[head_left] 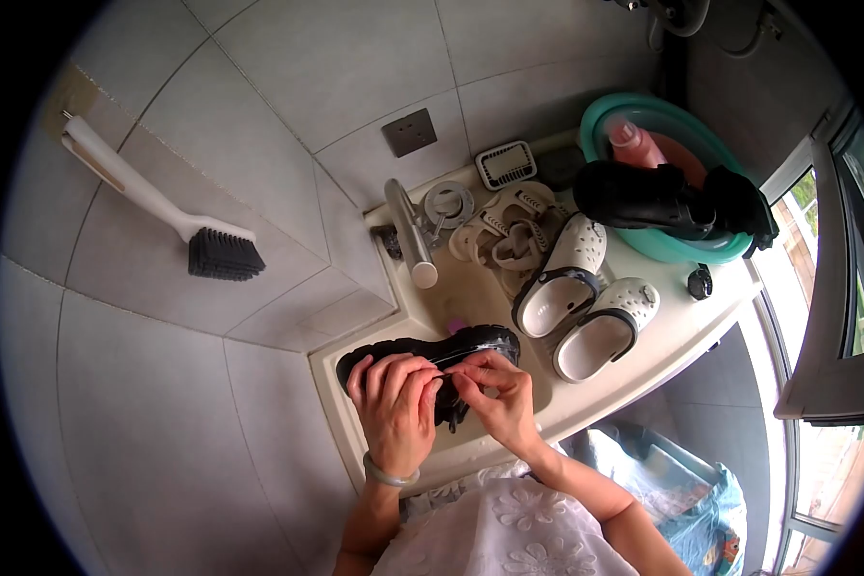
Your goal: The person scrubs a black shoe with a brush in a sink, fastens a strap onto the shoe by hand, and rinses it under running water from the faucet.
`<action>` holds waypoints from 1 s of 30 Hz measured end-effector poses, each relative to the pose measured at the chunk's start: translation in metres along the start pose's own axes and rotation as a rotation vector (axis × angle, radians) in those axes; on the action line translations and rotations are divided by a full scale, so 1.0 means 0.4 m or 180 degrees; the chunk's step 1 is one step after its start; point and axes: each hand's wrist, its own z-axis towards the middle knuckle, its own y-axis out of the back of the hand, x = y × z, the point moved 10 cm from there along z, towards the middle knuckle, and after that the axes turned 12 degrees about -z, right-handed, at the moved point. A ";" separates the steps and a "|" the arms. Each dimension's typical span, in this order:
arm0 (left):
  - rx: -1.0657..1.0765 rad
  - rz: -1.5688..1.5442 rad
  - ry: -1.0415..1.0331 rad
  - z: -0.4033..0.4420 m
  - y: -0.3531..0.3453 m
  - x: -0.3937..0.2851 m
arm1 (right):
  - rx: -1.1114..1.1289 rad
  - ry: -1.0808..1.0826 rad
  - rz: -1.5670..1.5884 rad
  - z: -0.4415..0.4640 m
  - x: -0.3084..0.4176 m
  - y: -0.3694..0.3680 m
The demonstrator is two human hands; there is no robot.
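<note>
A black shoe (408, 348) with a thick sole lies on its side across the front of the sink (328, 370). My left hand (394, 408), with a pale bangle on the wrist, rests over the shoe, its fingers curled on it. My right hand (497, 398) meets it at the shoe's middle, thumb and index finger pinched together. The fingertips of both hands nearly touch; what lies between them is too small to make out. A black strap or buckle part hangs below the fingers.
Behind the shoe stands a faucet (411, 235). White clogs (595, 331), beige sandals (518, 226) and a black watch (700, 282) sit on the counter. A green basin (662, 248) holds a pink bottle (634, 144) and black shoes (643, 200). A brush (226, 252) hangs at left.
</note>
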 end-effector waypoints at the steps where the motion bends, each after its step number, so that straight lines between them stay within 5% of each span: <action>1: -0.0007 -0.0009 0.0005 0.000 0.000 0.000 | 0.0002 0.0002 0.0003 -0.001 0.005 0.001; 21: 0.0262 0.0168 -0.0114 0.013 -0.017 -0.010 | -0.0069 0.1115 -0.0845 0.000 0.104 0.008; 30: 0.0391 0.0227 -0.0162 0.029 -0.017 -0.020 | 0.0325 0.0684 -0.0387 0.023 0.051 -0.003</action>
